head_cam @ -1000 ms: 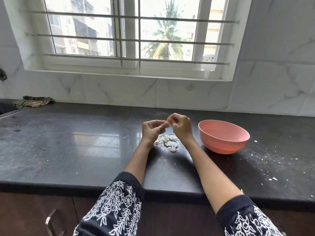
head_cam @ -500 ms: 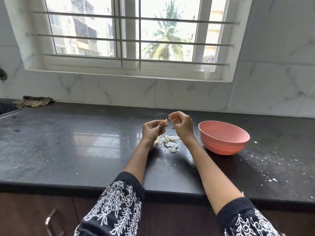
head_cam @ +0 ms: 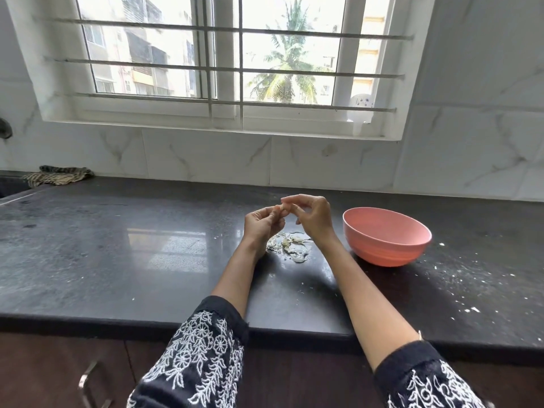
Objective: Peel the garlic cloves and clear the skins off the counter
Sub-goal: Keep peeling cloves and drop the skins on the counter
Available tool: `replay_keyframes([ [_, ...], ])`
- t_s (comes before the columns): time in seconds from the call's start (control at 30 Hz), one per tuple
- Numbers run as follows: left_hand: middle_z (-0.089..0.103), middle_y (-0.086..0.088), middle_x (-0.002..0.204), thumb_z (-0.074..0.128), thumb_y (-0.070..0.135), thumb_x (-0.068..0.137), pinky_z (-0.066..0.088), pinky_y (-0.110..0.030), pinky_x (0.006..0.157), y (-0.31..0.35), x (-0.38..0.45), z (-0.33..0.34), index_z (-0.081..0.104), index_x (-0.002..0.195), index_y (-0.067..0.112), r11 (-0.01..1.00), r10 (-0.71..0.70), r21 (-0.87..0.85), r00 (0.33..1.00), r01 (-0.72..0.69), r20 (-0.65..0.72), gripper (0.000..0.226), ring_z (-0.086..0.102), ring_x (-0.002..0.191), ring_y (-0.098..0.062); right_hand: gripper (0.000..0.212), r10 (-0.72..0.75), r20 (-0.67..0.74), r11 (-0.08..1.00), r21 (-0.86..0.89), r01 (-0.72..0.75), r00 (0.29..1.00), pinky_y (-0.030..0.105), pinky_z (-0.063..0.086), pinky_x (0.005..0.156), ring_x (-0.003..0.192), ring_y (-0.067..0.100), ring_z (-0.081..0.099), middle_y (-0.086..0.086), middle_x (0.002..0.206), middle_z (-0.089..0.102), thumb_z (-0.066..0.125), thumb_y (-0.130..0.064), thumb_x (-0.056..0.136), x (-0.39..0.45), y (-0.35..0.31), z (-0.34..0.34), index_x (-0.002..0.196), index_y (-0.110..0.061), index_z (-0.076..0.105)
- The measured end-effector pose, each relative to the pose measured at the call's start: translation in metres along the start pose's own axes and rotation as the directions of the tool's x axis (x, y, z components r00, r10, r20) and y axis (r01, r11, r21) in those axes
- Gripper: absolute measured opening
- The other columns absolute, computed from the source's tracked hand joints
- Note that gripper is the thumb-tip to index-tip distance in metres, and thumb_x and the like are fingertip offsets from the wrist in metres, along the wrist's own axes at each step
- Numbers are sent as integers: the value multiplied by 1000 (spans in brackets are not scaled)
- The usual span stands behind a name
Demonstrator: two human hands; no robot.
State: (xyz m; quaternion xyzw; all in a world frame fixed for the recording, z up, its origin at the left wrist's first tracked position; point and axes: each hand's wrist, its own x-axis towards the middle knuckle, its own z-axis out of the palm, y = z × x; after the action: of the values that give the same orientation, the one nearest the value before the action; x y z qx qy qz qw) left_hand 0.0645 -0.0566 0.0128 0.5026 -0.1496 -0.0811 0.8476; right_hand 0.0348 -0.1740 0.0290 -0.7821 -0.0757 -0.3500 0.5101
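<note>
You hold both hands raised above the dark counter [head_cam: 123,260]. Your left hand [head_cam: 263,222] and right hand [head_cam: 312,217] meet at the fingertips, pinching a small pale garlic clove [head_cam: 280,208] between them. Directly below your hands lies a heap of garlic skins [head_cam: 290,246]. A pink bowl [head_cam: 386,236] sits just right of your right hand. A striped cloth [head_cam: 57,175] lies far to your left.

Daylight pours in from the window [head_cam: 226,63] beyond the fingers [head_cam: 290,199], blown out white, leaving a pale glare patch on the dark worktop [head_cam: 88,254] left of them, while wide-angle bending warps the edges.
</note>
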Motion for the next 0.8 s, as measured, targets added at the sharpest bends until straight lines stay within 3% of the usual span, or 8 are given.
replay_keyframes([
  [0.07, 70, 3, 63, 56, 5, 90, 52, -14, 58, 1, -1, 1, 66, 83, 6, 1000, -8, 8, 1000, 8, 2, 12, 58, 53, -4, 10, -1, -17, 1000, -21, 1, 1000, 16, 43, 46, 59, 13, 60, 3, 71, 70, 72, -3, 77, 0, -1, -1, 80, -12, 73],
  [0.17, 70, 4, 62, 59, 7, 89, 52, -15, 59, 1, -2, 0, 66, 83, 7, 998, 9, 57, 1000, -9, -1, 9, 57, 51, -2, 22, -8, -32, 996, -93, 5, 999, 18, 44, 53, 57, 3, 60, -5, 66, 68, 69, -3, 77, 2, -1, -1, 69, -23, 67],
  [0.27, 69, 6, 60, 62, 8, 87, 53, -14, 60, 0, -2, 0, 67, 84, 6, 990, 59, 129, 998, -57, -12, 7, 58, 51, -1, 30, 1, -26, 982, -189, -6, 1000, 30, 50, 55, 59, 3, 58, -12, 64, 65, 66, -6, 77, 3, 2, -1, 62, -31, 60],
  [0.43, 68, 7, 57, 64, 5, 85, 52, -15, 62, 0, -2, 0, 67, 87, -1, 963, 138, 235, 990, -130, -19, 7, 61, 55, 1, 31, 35, 42, 960, -280, -22, 999, 39, 51, 60, 56, 5, 51, -12, 64, 59, 63, -8, 81, 6, 8, -1, 65, -32, 54],
  [0.5, 68, 7, 57, 64, 4, 85, 51, -15, 62, -1, -3, 0, 67, 88, -3, 952, 156, 269, 988, -145, -18, 8, 62, 56, 1, 26, 39, 69, 954, -301, -16, 997, 39, 49, 64, 59, 9, 50, -11, 66, 57, 62, -7, 82, 6, 9, 0, 69, -27, 54],
  [0.63, 67, 9, 56, 66, 4, 83, 51, -13, 60, -1, -3, 0, 69, 86, 0, 946, 180, 284, 983, -159, -46, 6, 59, 53, 2, 17, 2, 97, 947, -320, 29, 995, 33, 46, 74, 78, 22, 59, 6, 82, 65, 61, -3, 82, 4, 9, 2, 76, -18, 59],
  [0.8, 67, 10, 55, 65, 4, 84, 51, -12, 58, 0, 0, -1, 67, 92, -4, 966, 160, 221, 981, -132, -110, 12, 58, 51, 2, 9, 38, 152, 954, -298, 9, 988, 25, 45, 75, 82, 20, 61, 8, 87, 67, 66, -7, 83, 4, 5, 3, 78, -14, 63],
])
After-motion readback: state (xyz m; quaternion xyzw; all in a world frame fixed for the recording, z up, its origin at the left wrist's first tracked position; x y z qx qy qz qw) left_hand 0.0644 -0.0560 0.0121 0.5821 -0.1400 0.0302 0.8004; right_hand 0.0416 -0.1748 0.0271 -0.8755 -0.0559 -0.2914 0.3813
